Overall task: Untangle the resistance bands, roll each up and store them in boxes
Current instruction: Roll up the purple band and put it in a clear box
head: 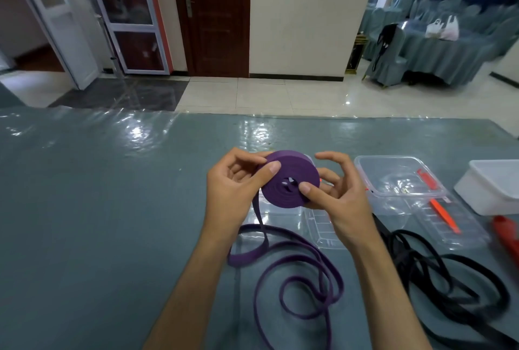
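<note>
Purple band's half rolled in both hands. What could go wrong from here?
1. The purple roll is pinched only by fingertips of the left hand and right hand; it may spring loose.
2. The loose purple tail lies in overlapping loops and may snag while winding.

Purple resistance band (290, 181): partly rolled into a flat coil, held above the bench, loose tail looped below | black band (438, 276): tangled at right | clear boxes (398, 175): open, lying behind.
</note>
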Available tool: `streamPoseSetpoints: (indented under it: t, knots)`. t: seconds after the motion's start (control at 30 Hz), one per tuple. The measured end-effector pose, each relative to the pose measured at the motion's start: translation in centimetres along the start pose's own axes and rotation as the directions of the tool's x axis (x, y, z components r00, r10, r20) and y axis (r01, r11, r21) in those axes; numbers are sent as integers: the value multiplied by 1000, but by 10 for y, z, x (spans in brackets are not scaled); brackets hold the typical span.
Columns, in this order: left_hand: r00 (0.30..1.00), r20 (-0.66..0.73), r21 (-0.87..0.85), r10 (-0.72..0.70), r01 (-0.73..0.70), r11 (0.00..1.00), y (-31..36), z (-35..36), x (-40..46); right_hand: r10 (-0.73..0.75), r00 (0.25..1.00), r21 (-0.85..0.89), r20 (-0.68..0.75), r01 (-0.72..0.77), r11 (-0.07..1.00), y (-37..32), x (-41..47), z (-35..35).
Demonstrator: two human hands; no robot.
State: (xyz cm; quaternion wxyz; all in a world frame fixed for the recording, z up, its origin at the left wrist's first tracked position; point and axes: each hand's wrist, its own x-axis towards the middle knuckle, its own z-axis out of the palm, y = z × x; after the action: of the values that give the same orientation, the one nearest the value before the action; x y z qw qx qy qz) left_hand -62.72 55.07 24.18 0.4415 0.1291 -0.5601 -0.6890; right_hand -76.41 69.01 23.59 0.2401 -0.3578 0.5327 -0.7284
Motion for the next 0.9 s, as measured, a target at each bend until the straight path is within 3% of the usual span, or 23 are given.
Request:
streamPoseSetpoints:
  t: [0.2,0.37,0.5,0.67,0.9]
  knots:
    - [995,90,109,-34,25,994,0,-9,-1,-81,988,6,-131,82,997,8,-8,3]
    - [995,99,189,19,-37,981,1,-10,1,-34,997,-46,-75,31,998,11,-11,-2]
    - [999,28,141,38,-41,989,-4,-3,-5,-62,990,-20,-127,60,998,3,-13,-2]
    - [997,76,124,-32,22,992,-8,-10,-9,-56,989,-17,-139,54,998,4,-15,-1]
    - [992,127,147,1,-20,989,-7,-11,-12,37,999,-11,-34,-37,999,0,-17,-5]
